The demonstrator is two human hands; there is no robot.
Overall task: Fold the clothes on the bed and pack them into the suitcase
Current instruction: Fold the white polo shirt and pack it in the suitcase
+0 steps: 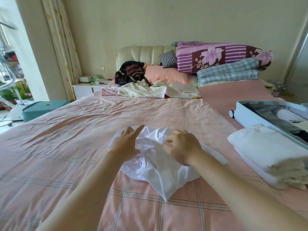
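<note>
A crumpled white garment (158, 169) lies in a heap on the pink checked bed sheet (66, 147) in front of me. My left hand (127, 142) rests on its left side with the fingers stretched forward. My right hand (180, 146) sits on top of the heap, its fingers curled and pinching a fold of the white cloth. At the right edge an open light-blue suitcase (246, 114) lies on the bed with rolled clothes inside. A folded stack of white and cream cloth (273, 154) lies in front of the suitcase.
At the head of the bed are a black backpack (130, 73), a peach pillow (166, 75), loose pale bedding (150, 91) and stacked quilts (225, 64). A nightstand (86, 90), a teal box (41, 108) and a garment steamer (15, 112) stand left of the bed.
</note>
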